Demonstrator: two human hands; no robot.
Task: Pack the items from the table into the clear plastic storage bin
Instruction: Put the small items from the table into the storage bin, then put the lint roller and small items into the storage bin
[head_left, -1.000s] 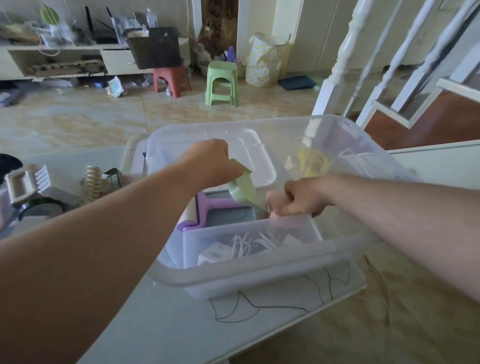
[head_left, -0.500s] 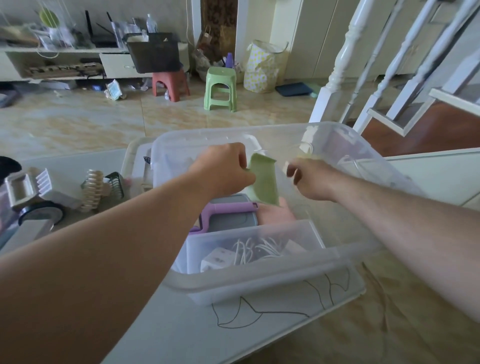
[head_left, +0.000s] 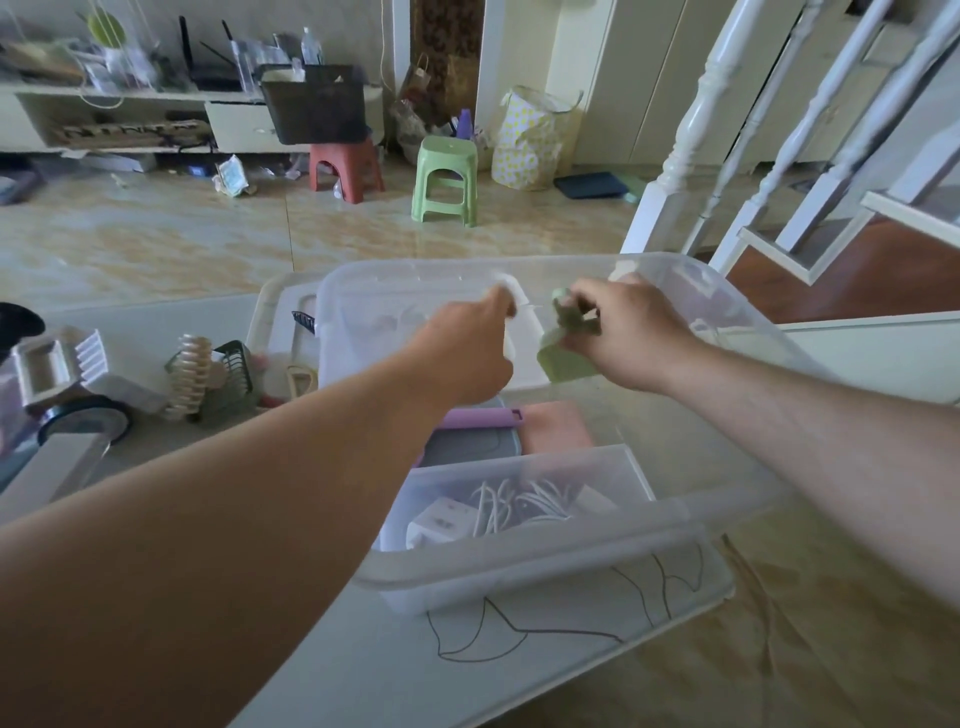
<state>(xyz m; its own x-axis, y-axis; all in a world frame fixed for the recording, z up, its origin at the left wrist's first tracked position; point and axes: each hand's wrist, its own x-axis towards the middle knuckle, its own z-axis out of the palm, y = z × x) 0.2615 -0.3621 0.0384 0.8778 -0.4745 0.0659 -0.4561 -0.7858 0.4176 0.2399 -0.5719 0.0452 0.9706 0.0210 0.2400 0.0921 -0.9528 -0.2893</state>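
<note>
**Green piece held over the open bin**

The clear plastic storage bin (head_left: 545, 566) sits on a pale, smooth table (head_left: 363, 665), its walls cloudy and rounded at the rim. Inside it lies a smaller clear tray (head_left: 530, 467) holding white coiled cables (head_left: 514, 506) and a boxy white charger (head_left: 441, 519). Behind that rest a lilac soft-looking case (head_left: 480, 417), a grey flat panel (head_left: 467, 447) and a matte pink slab (head_left: 558, 428).

The right hand (head_left: 631, 332) hangs above the bin's far half, fingers curled round a sage-green item (head_left: 566, 353): matte, flat and squarish below, narrower and knobbly above. It juts out left of the knuckles. The left hand (head_left: 462, 353) is just beside it, apart from the green piece, back of the hand towards me; whether its fingers grip anything I cannot tell.

On the table to the left lie a ribbed cream hair claw (head_left: 189, 376) and a dark green toothed clip (head_left: 234, 371).
</note>
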